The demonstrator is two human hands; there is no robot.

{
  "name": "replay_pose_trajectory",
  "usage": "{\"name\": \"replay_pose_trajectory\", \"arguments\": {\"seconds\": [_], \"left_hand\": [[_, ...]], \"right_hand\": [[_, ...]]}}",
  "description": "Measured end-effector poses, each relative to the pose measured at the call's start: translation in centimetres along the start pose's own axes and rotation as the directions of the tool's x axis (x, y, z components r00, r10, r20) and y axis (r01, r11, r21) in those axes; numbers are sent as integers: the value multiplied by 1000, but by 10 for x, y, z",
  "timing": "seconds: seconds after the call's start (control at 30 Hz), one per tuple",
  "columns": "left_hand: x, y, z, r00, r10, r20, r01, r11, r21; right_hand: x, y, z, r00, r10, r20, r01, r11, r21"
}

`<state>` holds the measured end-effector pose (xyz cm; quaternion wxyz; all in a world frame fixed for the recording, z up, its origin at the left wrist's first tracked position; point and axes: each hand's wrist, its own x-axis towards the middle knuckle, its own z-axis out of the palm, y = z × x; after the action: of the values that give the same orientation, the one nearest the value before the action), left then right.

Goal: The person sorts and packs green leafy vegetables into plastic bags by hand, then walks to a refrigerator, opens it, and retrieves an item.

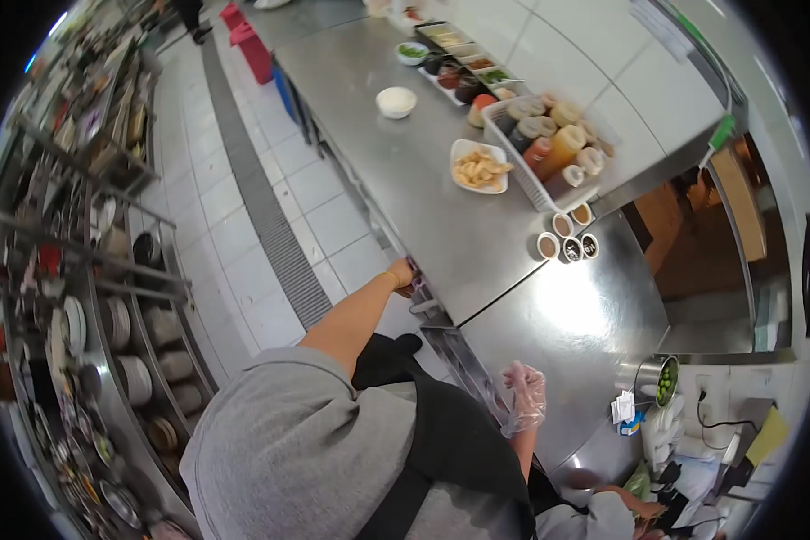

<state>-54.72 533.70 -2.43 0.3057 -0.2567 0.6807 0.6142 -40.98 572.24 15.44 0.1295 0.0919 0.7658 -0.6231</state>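
My left hand [403,277] reaches down to the front edge of the steel counter [441,243], a yellow band at its wrist. Its fingers are curled round something there that I cannot make out. In a clear plastic glove, my right hand [525,396] is raised at the counter's near edge, fingers folded in and nothing visible in them. Small sauce cups [549,246] stand in a group on the counter beyond my hands. Farther along are a white dish of fried pieces [481,167] and a white bowl [396,103].
A white basket of sauce bottles [533,184] and trays of toppings [445,36] line the wall side. A metal pot of green items [664,382] stands at the right. A co-worker's hand [639,506] shows at the lower right. Shelves with stacked dishes [135,380] stand across the aisle.
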Motion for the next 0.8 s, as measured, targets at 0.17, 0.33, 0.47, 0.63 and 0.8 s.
{"name": "replay_pose_trajectory", "arguments": {"seconds": [0.17, 0.33, 0.47, 0.63, 0.8], "left_hand": [[-33, -137, -28, 999, 29, 33, -38, 948, 314], [-148, -328, -100, 902, -368, -225, 430, 804, 411], [-263, -413, -184, 740, -596, -312, 651, 752, 104], [-313, -513, -251, 665, -620, -417, 506, 784, -359], [-275, -572, -294, 739, -356, -572, 531, 830, 171]], "right_hand": [[-33, 5, -4, 994, 75, -77, -89, 976, -196], [-101, 91, -3, 914, 406, -19, -381, 840, -387], [-212, 220, 14, 684, 705, -187, -720, 612, -327], [-282, 273, 64, 655, 755, 3, -673, 586, -452], [-264, 247, 129, 685, 728, 1, -630, 593, -501]]}}
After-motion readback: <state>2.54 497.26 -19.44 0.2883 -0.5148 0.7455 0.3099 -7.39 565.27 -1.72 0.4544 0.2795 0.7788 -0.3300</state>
